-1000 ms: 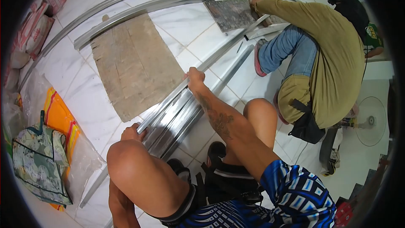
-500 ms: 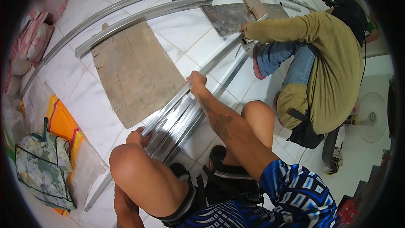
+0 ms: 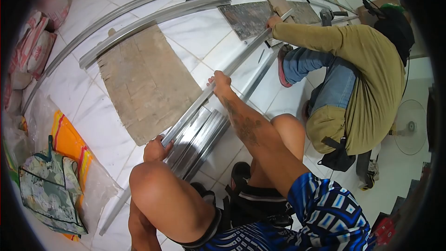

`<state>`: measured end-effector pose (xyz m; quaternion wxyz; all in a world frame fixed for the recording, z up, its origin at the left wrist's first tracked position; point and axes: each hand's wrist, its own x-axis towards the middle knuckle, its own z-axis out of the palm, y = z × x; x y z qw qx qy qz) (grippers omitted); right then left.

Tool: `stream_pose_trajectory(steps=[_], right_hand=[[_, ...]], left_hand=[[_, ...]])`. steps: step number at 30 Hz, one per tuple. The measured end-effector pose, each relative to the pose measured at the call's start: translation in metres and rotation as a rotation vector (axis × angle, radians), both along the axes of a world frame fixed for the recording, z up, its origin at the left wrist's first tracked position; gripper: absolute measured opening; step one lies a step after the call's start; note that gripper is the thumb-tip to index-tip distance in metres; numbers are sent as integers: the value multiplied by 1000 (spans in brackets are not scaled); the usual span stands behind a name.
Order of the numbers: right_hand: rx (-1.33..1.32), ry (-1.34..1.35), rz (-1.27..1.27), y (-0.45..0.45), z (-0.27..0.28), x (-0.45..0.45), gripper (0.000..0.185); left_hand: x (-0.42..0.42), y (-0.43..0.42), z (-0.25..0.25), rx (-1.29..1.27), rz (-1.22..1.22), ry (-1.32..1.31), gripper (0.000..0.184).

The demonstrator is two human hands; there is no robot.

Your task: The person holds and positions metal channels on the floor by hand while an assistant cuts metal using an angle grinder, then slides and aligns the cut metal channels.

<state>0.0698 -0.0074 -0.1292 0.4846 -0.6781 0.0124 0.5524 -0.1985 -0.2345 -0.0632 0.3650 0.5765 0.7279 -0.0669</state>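
Metal channel [image 3: 189, 114] slants from the left hand [image 3: 157, 149], wrapped around its near end, past the right hand [image 3: 220, 83], gripping it farther along (other profiles [image 3: 206, 132] lie just beside).

Head-worn view, forward and down

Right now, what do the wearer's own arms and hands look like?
Right hand: no glove; dark tattoo on that forearm, short sleeve in a blue, black and white geometric print. Left hand: no glove; its sleeve isn't visible.
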Motion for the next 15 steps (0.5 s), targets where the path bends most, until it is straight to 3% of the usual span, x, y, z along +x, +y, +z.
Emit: stream_pose_trajectory(steps=[8,11,15], right_hand=[[13,-5,28,-2,-4,-4,26],[-70,-158,62,1,-23,-9,24],[-126,-208,9,-4,-3,-21,24]], left_hand=[[-2,-1,-9,-5,4,11,50],[-3,-1,-8,12,-5,9,46],[-4,-2,-12,5,11,28,43]])
